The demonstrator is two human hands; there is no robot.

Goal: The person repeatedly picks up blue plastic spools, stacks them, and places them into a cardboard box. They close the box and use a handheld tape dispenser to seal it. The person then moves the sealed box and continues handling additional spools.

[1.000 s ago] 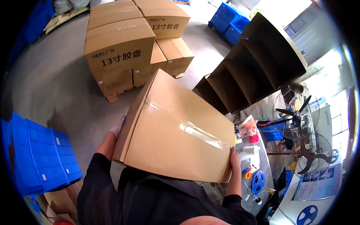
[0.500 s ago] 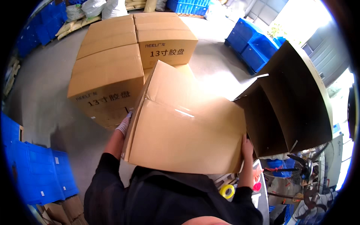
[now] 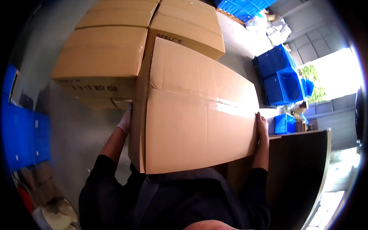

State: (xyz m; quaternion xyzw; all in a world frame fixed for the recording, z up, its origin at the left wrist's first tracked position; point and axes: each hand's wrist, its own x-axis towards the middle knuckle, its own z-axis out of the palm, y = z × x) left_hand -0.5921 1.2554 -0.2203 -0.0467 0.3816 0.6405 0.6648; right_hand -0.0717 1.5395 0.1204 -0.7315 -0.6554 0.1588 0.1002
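A large taped cardboard box (image 3: 199,126) is held in front of my body between both hands. My left hand (image 3: 125,119), in a pale striped glove, presses against its left side, with the fingertips partly hidden. On the opposite side my right hand (image 3: 262,125) grips the right edge, its fingers against the cardboard. A strip of shiny tape runs across the top. The box's far left corner overlaps the view of a stack of similar cartons, a left one (image 3: 111,50) and a right one (image 3: 188,23); whether it touches them I cannot tell.
At the right, close to my right arm, stands a dark-faced panel or open case (image 3: 303,172) with a pale edge. Blue crates (image 3: 278,76) are stacked beyond it, and more blue bins (image 3: 27,138) line the left. Another blue crate (image 3: 245,7) sits at the back.
My view has turned and the carton stack appears closer. The held box is more level across the view, still between both hands. The dark panel has shifted lower at the right.
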